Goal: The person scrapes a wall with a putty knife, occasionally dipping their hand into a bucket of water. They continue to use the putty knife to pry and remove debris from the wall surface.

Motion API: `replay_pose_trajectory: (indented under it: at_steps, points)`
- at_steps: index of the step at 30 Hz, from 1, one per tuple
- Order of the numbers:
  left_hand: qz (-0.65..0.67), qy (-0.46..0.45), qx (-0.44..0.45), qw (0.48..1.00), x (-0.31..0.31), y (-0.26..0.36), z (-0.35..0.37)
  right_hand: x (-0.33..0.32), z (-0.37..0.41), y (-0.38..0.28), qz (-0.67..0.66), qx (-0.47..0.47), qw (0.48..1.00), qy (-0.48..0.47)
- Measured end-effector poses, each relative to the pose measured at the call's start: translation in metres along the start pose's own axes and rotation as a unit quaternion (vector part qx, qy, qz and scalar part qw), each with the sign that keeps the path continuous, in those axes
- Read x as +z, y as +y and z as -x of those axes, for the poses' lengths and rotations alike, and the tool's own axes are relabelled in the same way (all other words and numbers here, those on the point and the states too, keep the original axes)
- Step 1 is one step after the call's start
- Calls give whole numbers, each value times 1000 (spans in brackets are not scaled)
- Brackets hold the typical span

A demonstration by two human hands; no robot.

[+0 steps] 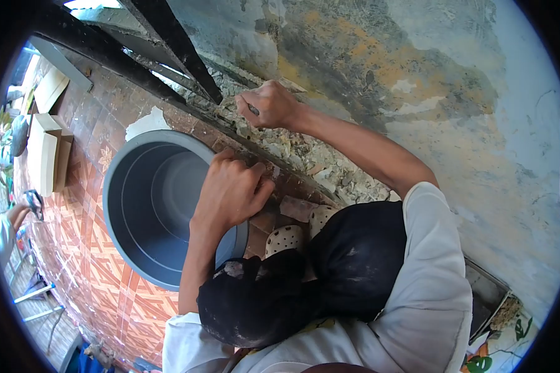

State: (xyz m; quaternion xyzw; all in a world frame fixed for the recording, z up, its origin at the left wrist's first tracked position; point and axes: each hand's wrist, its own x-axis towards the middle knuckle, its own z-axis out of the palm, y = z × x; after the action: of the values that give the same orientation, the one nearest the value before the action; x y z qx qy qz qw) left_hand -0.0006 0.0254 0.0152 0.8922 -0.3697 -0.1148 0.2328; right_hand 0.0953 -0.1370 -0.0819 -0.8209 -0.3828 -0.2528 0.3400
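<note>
My right hand (267, 105) is closed in a fist above broken plaster rubble (317, 165) along the foot of the wall. A small dark patch shows between its thumb and fingers; what it holds, if anything, I cannot make out. My left hand (233, 189) lies across the right side of a round grey plastic tub (155, 205), fingers curled over the rim and their tips hidden. Inside, the tub looks bare apart from a pale dusty bottom. A brick-like reddish piece (297, 208) lies by my dotted shoes (284, 241).
Dark beams (168, 46) slant down at the upper left beside the ledge. The wall (417, 74) has peeling, stained paint. Patterned tiles (81, 217) cover the floor, with a cardboard box (46, 152) farther left. Another person's hand (22, 214) shows at the left edge.
</note>
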Motion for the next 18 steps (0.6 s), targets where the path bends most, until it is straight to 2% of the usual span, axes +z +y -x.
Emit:
replay_pose_trajectory:
  at_steps: [4,7,8,11,14,17,18]
  points:
    - [-9,20,10,1000,0,-4,3,-15,-17,-32,11,-9,1000,26]
    - [3,21,11,1000,3,-5,5,-25,1,-12,-52,-2,998,26]
    - [7,19,10,1000,3,-5,4,-25,10,-3,-60,15,998,-7]
    - [13,16,3,1000,0,-4,4,-23,5,-17,-77,-1,996,37]
    - [15,-6,-5,1000,2,-7,5,-34,0,-34,-34,-19,998,40]
    - [10,15,0,1000,1,-5,4,-3,31,0,-24,28,999,23]
    - [11,13,4,1000,2,-5,3,-5,29,-5,-7,18,999,28]
